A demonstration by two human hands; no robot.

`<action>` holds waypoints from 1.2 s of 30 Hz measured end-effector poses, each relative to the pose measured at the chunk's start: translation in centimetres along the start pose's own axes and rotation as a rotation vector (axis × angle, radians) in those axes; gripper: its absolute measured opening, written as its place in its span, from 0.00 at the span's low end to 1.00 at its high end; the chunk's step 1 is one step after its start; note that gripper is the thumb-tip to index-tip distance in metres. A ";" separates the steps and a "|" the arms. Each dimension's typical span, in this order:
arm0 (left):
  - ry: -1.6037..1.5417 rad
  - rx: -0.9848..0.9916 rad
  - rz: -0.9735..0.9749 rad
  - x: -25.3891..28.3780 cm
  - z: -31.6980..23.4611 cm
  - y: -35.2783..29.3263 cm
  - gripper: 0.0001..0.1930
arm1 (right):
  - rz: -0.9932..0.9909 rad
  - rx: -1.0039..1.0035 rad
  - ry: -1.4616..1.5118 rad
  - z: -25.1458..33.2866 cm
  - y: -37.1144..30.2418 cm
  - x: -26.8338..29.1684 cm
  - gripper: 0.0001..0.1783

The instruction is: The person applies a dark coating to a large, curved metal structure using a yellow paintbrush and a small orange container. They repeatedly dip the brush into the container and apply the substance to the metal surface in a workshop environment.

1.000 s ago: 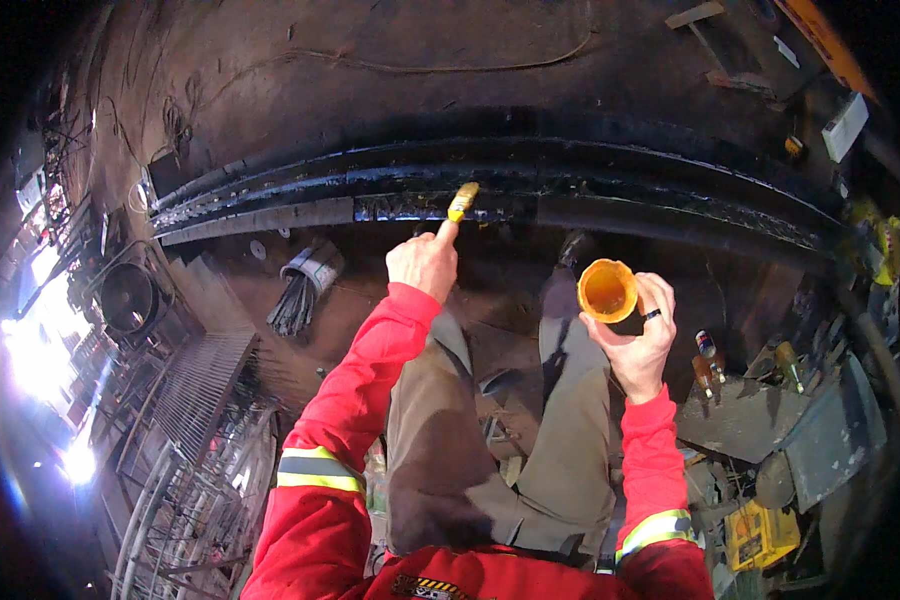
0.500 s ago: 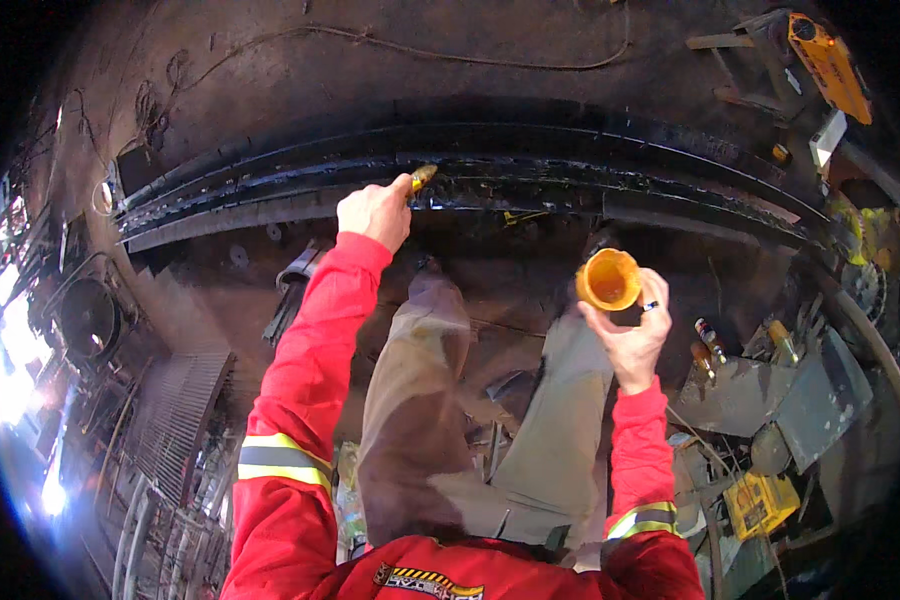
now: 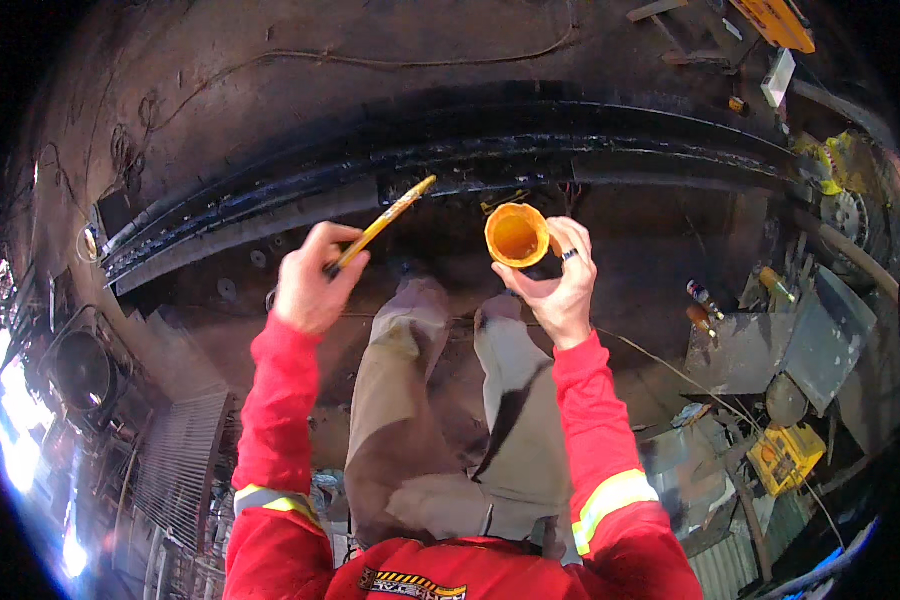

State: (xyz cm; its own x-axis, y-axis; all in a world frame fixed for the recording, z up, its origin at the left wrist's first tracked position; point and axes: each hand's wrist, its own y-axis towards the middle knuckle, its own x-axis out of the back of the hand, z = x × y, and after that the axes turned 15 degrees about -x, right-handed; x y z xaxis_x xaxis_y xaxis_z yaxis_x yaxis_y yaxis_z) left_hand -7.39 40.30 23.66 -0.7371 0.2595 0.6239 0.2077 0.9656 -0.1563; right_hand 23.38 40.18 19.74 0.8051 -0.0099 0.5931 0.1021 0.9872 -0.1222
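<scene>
My left hand (image 3: 315, 277) is closed around the lower end of a yellow-handled paintbrush (image 3: 388, 218), which tilts up and to the right. My right hand (image 3: 562, 285) grips a small orange-yellow cup (image 3: 516, 236) by its right side. The cup's open mouth faces me, with some orange liquid or coating inside. Beyond both hands lie long dark metal beams (image 3: 440, 150), running left to right. The brush tip points toward the beams' near edge and is apart from the cup.
A coiled-off cable (image 3: 370, 62) lies on the floor behind the beams. To the right are metal plates (image 3: 740, 355), bottles (image 3: 776, 284) and a yellow box-shaped tool (image 3: 785, 457). A ribbed metal grate (image 3: 180, 465) and a round dark drum-like part (image 3: 83, 370) are on the left.
My left hand has pulled back from the beams and moved left and nearer, turning the brush. My right hand has brought the cup leftward and slightly farther from me. The view has shifted.
</scene>
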 end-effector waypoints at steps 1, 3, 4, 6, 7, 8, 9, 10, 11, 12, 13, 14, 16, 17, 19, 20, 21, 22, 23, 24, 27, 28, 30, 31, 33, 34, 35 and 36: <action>-0.074 0.030 -0.025 1.4 -2.5 -0.9 0.15 | -0.006 0.049 -0.014 -0.6 -0.1 0.4 0.33; -0.113 -0.054 -0.075 3.2 -6.4 -2.5 0.15 | 0.091 0.069 -0.058 -1.1 0.1 1.5 0.34; -0.039 -0.154 -0.036 3.6 -8.3 -3.0 0.15 | 0.122 0.082 -0.060 -1.0 -0.7 2.2 0.34; 0.075 -0.312 0.098 4.5 -12.1 -2.5 0.14 | 0.188 0.097 -0.048 -0.5 -1.3 3.0 0.35; 0.132 -0.383 0.166 4.4 -13.5 -2.5 0.13 | 0.200 0.117 -0.021 -0.4 -1.6 3.4 0.35; 0.236 -0.488 0.165 3.8 -14.4 -2.3 0.13 | 0.205 0.131 -0.024 -0.1 -1.9 3.8 0.35; 0.325 -0.525 0.177 3.5 -15.4 -2.1 0.13 | 0.217 0.146 -0.020 0.3 -2.1 4.1 0.35; 0.387 -0.558 0.187 3.3 -15.7 -2.3 0.13 | 0.228 0.160 -0.021 0.8 -2.3 4.3 0.35; 0.446 -0.594 0.198 3.0 -15.6 -2.6 0.14 | 0.237 0.172 -0.024 1.2 -2.4 4.5 0.35; 0.506 -0.614 0.185 2.8 -15.9 -2.9 0.14 | 0.245 0.183 -0.027 1.6 -2.4 4.5 0.35; 0.567 -0.634 0.174 2.6 -16.3 -3.2 0.15 | 0.250 0.212 -0.039 1.9 -2.4 4.4 0.35; 0.632 -0.649 0.168 2.4 -16.5 -3.5 0.15 | 0.257 0.238 -0.046 2.0 -2.4 4.2 0.35; 0.687 -0.637 0.201 1.4 -15.5 -4.2 0.16 | 0.275 0.286 -0.084 3.0 -2.8 3.7 0.35; 0.703 -0.619 0.246 1.2 -14.8 -4.5 0.15 | 0.289 0.311 -0.106 3.5 -2.9 3.3 0.35; 0.531 -0.555 0.282 2.1 -13.2 -5.2 0.11 | 0.311 0.357 -0.116 4.7 -3.3 1.9 0.34; 0.418 -0.510 0.296 2.6 -11.8 -5.6 0.10 | 0.336 0.349 -0.137 5.1 -3.8 1.1 0.34; 0.306 -0.465 0.309 3.4 -10.4 -6.1 0.09 | 0.360 0.339 -0.158 5.5 -4.4 0.1 0.34; 0.209 -0.425 0.230 4.4 -9.1 -6.5 0.08 | 0.355 0.328 -0.168 6.0 -4.8 -0.9 0.34; 0.202 -0.394 0.190 5.2 -7.5 -7.2 0.08 | 0.348 0.323 -0.174 6.4 -5.2 -2.1 0.34; 0.195 -0.363 0.150 6.0 -6.0 -8.0 0.07 | 0.341 0.317 -0.180 6.8 -5.6 -3.4 0.34; 0.308 -0.355 0.087 7.1 -1.7 -9.6 0.06 | 0.316 0.294 -0.217 8.4 -6.1 -8.1 0.34; 0.361 -0.349 0.090 7.0 -0.5 -10.5 0.06 | 0.321 0.293 -0.226 9.2 -6.7 -9.7 0.34; 0.493 -0.330 0.097 7.3 1.9 -11.4 0.05 | 0.320 0.289 -0.244 10.7 -7.3 -12.1 0.34; 0.430 -0.285 0.106 7.6 3.1 -11.8 0.05 | 0.317 0.286 -0.255 11.2 -7.6 -13.2 0.34; 0.313 -0.211 0.124 9.6 5.1 -11.8 0.05 | 0.301 0.286 -0.260 12.9 -7.7 -15.5 0.34; 0.195 -0.161 0.156 11.0 6.5 -11.8 0.07 | 0.295 0.290 -0.257 13.6 -7.6 -16.5 0.34; 0.080 -0.100 0.199 12.5 7.5 -11.7 0.08 | 0.291 0.289 -0.256 14.2 -7.7 -17.1 0.34; -0.009 -0.074 0.219 13.9 8.3 -11.9 0.08 | 0.296 0.287 -0.273 15.1 -7.6 -17.8 0.34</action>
State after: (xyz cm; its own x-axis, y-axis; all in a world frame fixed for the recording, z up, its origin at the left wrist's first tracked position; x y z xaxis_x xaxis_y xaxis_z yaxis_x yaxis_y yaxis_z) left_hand -25.39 32.52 27.85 -0.6751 0.4629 0.5744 0.4092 0.8829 -0.2305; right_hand -0.56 35.26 22.15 0.5891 0.2819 0.7573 -0.3037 0.9457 -0.1157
